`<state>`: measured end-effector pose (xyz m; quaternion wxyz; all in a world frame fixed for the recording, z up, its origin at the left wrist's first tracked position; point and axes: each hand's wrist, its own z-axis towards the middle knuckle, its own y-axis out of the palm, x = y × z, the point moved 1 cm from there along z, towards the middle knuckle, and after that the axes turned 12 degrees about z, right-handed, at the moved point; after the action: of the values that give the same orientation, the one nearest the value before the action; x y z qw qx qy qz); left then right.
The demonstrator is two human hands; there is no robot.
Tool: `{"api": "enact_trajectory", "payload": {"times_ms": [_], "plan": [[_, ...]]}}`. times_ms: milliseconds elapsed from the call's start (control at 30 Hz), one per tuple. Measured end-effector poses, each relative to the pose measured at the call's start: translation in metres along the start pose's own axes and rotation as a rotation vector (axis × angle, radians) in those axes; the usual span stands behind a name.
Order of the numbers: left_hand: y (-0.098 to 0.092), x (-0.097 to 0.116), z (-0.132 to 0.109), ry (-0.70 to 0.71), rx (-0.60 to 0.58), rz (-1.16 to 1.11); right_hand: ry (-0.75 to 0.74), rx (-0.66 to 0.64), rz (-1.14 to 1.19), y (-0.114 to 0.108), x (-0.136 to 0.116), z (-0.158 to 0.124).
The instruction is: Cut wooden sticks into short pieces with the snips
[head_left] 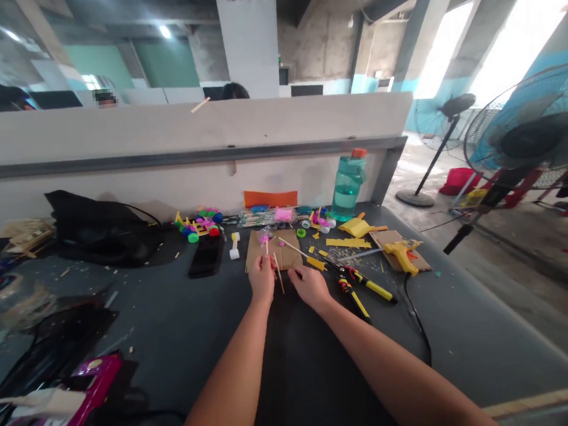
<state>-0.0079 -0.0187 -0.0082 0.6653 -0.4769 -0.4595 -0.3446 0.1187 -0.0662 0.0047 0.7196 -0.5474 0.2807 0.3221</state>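
My left hand (pixel 262 281) is closed in a pinch on a thin wooden stick (pixel 266 247), with a small pink piece near the stick's upper end. Just right of its fingers a second wooden stick (pixel 279 277) slants downward; whether it is held too is unclear. My right hand (pixel 311 285) has its fingers curled together at the front edge of a cardboard sheet (pixel 253 251); anything between them is hidden. Beyond that hand lies a pale stick (pixel 294 247) with a pink tip. Pliers (pixel 356 290) with yellow-and-black handles rest to its right.
A yellow glue gun (pixel 401 255) sits on cardboard at right, its cord trailing forward. At the back stand a teal bottle (pixel 346 190) and colourful wheeled models (pixel 199 224). A black phone (pixel 204 257) and pink power strip (pixel 75 410) lie left. Yellow scraps litter the right side.
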Motion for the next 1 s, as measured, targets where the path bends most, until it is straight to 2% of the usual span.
{"api": "enact_trajectory", "payload": {"times_ms": [133,467,1000], "plan": [[0.0004,-0.0008,0.0015,-0.011,0.029,-0.016,-0.002,-0.002,-0.010,0.0007,-0.0002,0.0007],[-0.0007,-0.0012,0.0005,0.024,-0.005,0.049,0.009,0.012,-0.003,0.0033,0.0021,0.0028],[-0.0010,0.0038,-0.0016,0.000,-0.013,-0.025,0.021,0.013,-0.030,0.0051,0.0024,0.0043]]}}
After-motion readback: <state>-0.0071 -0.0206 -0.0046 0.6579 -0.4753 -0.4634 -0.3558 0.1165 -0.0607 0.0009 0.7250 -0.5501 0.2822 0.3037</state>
